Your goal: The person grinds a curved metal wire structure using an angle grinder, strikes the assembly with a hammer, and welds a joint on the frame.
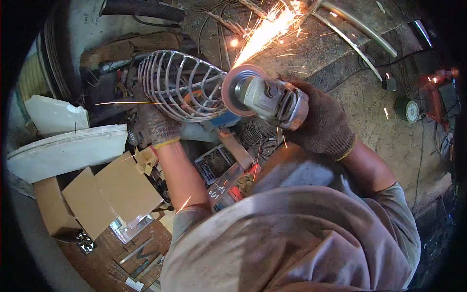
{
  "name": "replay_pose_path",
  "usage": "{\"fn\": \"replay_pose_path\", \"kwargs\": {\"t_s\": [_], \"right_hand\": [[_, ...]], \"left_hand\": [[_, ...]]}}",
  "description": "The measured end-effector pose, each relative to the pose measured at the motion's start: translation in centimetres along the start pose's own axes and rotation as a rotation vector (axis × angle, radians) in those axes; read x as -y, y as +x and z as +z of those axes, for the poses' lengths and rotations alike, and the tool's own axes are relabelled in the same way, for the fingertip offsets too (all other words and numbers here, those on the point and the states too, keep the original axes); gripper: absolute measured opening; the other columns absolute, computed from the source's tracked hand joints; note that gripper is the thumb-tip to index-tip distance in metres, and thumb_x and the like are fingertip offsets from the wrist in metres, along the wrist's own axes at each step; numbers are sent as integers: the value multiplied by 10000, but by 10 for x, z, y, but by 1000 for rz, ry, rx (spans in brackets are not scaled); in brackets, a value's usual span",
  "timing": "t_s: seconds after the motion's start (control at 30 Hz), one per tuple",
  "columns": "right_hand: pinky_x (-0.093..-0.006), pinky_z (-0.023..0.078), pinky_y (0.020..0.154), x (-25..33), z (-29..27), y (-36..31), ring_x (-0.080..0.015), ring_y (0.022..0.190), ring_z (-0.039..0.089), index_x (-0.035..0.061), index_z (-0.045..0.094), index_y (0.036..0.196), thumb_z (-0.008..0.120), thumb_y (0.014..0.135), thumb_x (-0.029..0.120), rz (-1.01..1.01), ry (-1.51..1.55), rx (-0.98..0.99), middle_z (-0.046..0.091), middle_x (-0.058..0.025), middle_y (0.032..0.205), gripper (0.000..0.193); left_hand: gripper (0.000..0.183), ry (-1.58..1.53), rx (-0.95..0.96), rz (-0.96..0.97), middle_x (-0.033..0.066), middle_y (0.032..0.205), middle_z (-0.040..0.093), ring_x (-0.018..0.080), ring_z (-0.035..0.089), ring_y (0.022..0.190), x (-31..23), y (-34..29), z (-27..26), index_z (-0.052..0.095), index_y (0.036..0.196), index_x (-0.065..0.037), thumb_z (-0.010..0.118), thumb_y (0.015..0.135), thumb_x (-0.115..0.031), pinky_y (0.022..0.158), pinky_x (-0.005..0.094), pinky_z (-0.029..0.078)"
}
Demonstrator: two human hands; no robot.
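My right hand, in a brown knit glove, is wrapped round an angle grinder. The grinder's round disc meets the narrow end of a metal wire cage, a tapering frame of curved rods. Bright sparks stream from the disc toward the far side. At the cage's wide left part, my left hand, gloved the same way, grips it from below and behind. Its fingers are partly hidden by the rods and shadow.
Metal rods and a curved tube lie at the far right. A dial gauge or reel and a red tool sit farther right, with cables. Cardboard boxes and white curved panels are at left.
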State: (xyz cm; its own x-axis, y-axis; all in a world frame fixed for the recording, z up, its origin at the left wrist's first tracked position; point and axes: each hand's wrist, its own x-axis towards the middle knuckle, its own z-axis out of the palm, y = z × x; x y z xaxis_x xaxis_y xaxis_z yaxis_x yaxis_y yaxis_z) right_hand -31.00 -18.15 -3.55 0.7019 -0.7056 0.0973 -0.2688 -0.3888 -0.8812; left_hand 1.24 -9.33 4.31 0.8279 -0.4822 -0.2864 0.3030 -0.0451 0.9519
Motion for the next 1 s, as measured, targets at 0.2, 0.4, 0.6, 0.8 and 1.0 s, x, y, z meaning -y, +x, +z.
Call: {"fn": "replay_pose_path", "kwargs": {"t_s": [0.2,0.4,0.6,0.8,1.0], "right_hand": [[-437,575,814,11,-7,6,-366,937,699,89,493,1322,818,701,362,177,-21,147,683,-178,1064,752],[-451,550,893,7,-3,7,-383,1014,675,72,433,1362,858,645,265,212,45,161,679,-180,1111,855],[-432,532,925,-6,1,0,-370,1086,653,61,462,1373,861,667,324,250,14,195,657,-195,1189,853],[-465,534,909,-25,10,-10,-388,1070,657,81,517,1342,840,680,364,177,158,79,665,-200,1153,789],[-434,507,963,-36,27,-8,-348,1107,640,46,483,1361,859,677,316,160,184,144,650,-186,1194,826]], "left_hand": [[536,45,19,40,122,1471,480,306,464,1331,2,11,-17,478,1442,-98,409,1041,-446,1131,479,360],[547,-29,160,-32,122,1494,464,306,450,1346,-1,11,-16,463,1460,-92,376,1058,-454,1151,452,336],[551,142,51,56,103,1451,505,306,477,1307,6,13,-14,517,1418,-128,408,1031,-505,1137,450,352],[603,131,87,6,95,1535,414,320,393,1383,2,12,-5,447,1478,-147,345,1034,-543,1169,480,297],[622,82,225,14,96,1564,367,326,356,1411,18,46,-52,384,1514,-144,341,1032,-535,1188,495,242]]}}
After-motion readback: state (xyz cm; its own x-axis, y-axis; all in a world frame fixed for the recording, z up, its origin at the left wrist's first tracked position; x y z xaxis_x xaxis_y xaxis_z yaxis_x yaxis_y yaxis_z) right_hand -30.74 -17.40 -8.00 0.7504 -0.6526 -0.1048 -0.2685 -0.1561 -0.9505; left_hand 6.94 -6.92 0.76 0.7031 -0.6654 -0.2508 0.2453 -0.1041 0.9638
